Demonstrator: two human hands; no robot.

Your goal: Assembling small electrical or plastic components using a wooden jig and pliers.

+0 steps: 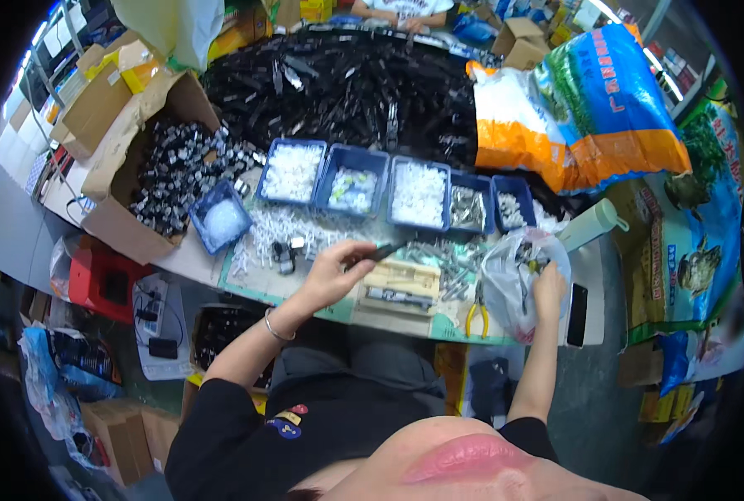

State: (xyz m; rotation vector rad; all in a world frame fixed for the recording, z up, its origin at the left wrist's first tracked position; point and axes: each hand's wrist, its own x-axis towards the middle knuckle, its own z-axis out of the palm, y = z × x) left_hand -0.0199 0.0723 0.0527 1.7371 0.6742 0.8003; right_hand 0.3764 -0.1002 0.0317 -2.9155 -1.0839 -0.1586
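My left hand [338, 274] is closed on a slim black part [391, 249], pinched between thumb and fingers above the bench. Just below it lies a pale wooden fixture [418, 274] with a dark metal piece [397, 295] set along its near side. On the right, my right hand [549, 290] reaches into the mouth of a clear plastic bag [501, 292] that holds small dark and metallic pieces. Its fingertips are hidden among them. Pliers with yellow handles [477, 321] lie between the fixture and the bag.
Blue bins [355, 150] of small white and metal parts stand in a row. Behind them spreads a heap of black parts [347, 92]. A cardboard box [109, 217] sits left. A phone [579, 316], a pale green bottle [587, 227] and a large sack [580, 108] are right.
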